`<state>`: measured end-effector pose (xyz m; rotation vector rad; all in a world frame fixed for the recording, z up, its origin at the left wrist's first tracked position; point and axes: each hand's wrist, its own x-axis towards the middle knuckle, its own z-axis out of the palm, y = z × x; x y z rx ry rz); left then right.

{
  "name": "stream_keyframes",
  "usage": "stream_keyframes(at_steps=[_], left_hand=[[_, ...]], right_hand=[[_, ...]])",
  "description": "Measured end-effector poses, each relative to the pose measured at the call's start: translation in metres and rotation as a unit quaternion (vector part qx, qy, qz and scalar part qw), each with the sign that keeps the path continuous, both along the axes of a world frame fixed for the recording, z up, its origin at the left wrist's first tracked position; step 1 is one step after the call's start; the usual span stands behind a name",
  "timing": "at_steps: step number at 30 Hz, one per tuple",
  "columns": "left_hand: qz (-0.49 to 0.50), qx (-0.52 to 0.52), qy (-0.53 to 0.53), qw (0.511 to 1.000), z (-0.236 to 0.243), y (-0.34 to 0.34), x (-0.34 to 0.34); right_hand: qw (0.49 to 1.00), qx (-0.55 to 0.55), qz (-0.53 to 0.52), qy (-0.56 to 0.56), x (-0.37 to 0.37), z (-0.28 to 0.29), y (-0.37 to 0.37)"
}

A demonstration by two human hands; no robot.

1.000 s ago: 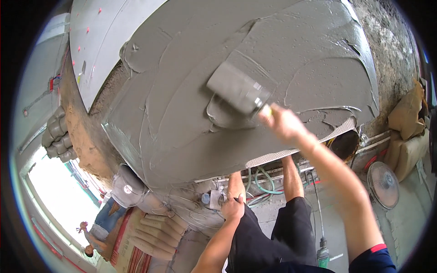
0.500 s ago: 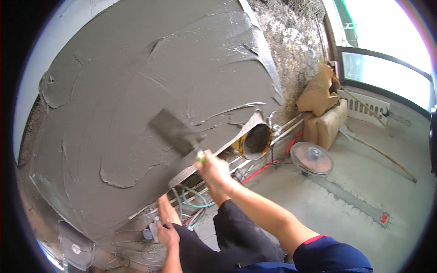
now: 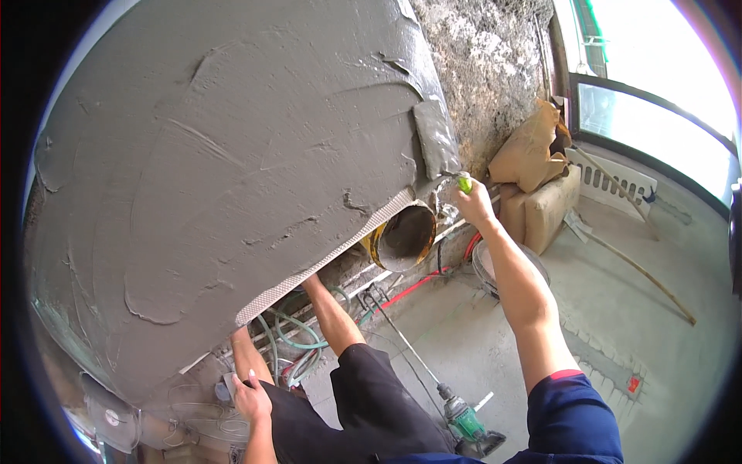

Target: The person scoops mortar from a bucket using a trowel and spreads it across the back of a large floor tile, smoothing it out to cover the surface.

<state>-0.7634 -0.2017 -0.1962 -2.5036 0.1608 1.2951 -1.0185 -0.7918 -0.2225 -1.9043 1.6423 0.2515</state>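
Observation:
My right hand (image 3: 475, 203) grips the green handle of a plastering trowel (image 3: 437, 138). Its mortar-smeared blade lies at the right edge of a wide layer of wet grey mortar (image 3: 232, 147), beside rough bare wall. Along the lower edge of this layer runs a pale mesh strip (image 3: 325, 261). Just below the trowel stands a yellow-and-black bucket (image 3: 403, 236) with grey mortar inside. My left hand (image 3: 252, 398) rests by my left knee, thumb and forefinger stretched out; its other fingers are partly hidden. A small grey thing lies close beside it, and I cannot make out what it is.
A green power mixer (image 3: 465, 421) with a long rod lies on the floor by my legs. Hoses (image 3: 290, 340) and a red pipe (image 3: 410, 288) run along the wall base. Right of the bucket sit a torn paper bag (image 3: 529, 147), a tan block-shaped bundle (image 3: 545, 205) and a wooden stick (image 3: 634, 267).
My right hand has carried the trowel right and upward, from mid-layer to the right edge. The view has shifted, bringing the green mixer into sight. My left hand stays by the knee.

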Motion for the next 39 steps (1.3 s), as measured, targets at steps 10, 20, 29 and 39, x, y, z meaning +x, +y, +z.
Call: stream_keyframes(at_steps=[10,20,29,39], left_hand=[[-0.048,0.060,0.024,0.997,-0.002,-0.012,-0.008],[-0.071,0.034,0.004,0.997,-0.006,0.005,-0.014],[-0.011,0.038,-0.004,0.999,-0.006,0.010,-0.015],[0.015,0.017,-0.019,1.000,-0.011,0.018,-0.022]], right_hand=[[0.992,0.120,0.023,-0.021,0.052,0.000,0.113],[0.970,0.231,0.068,-0.017,0.168,-0.001,0.299],[0.954,0.012,0.300,0.010,0.127,-0.016,0.240],[0.978,0.092,0.178,-0.059,0.132,-0.006,0.071]])
